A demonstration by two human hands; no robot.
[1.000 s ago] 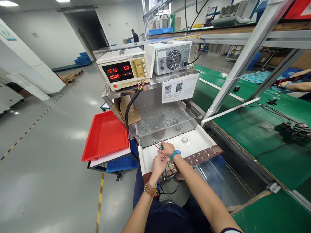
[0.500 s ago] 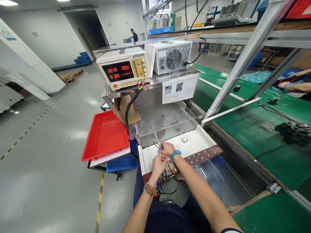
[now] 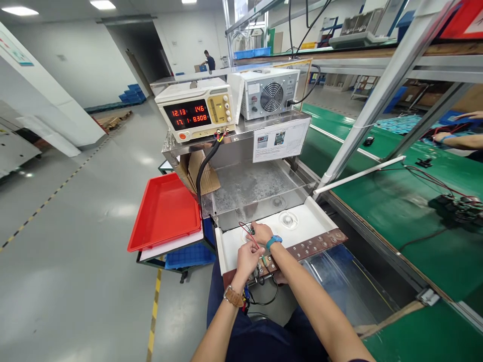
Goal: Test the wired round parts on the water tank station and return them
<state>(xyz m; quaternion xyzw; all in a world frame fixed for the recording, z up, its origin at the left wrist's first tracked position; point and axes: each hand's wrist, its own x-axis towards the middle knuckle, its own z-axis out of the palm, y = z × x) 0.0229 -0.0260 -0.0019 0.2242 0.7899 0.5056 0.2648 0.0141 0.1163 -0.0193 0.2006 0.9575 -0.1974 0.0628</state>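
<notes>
My left hand [image 3: 248, 259], with a brown-strapped watch at its wrist, is closed in a pinch on thin wires [image 3: 254, 243], one of them red. Just beyond it, my right hand [image 3: 262, 234] has its fingers closed around a small dark part [image 3: 252, 231] that the wires run to; the fingers cover most of it. Both hands are over the left end of a white trough [image 3: 313, 213] with a round white fitting [image 3: 288, 220]. Below them, a green connector [image 3: 264, 261] lies at the brown strip [image 3: 315, 245] with metal studs. The power supply [image 3: 196, 109] shows lit red digits, 12.13 and 1.46 on top.
A red tray [image 3: 162, 213] sits on a cart at the left. Behind the trough is a clear-sided metal stand [image 3: 252, 181] with a second grey unit [image 3: 269, 93] on top. Green benches [image 3: 426, 201] with wired assemblies and another person's hands [image 3: 453, 141] are at the right.
The power supply's current reading has gone from 0.00 to 1.46, and its lower digits have lit up. A faint pale streak shows above the trough. Both hands stay nearly in place.
</notes>
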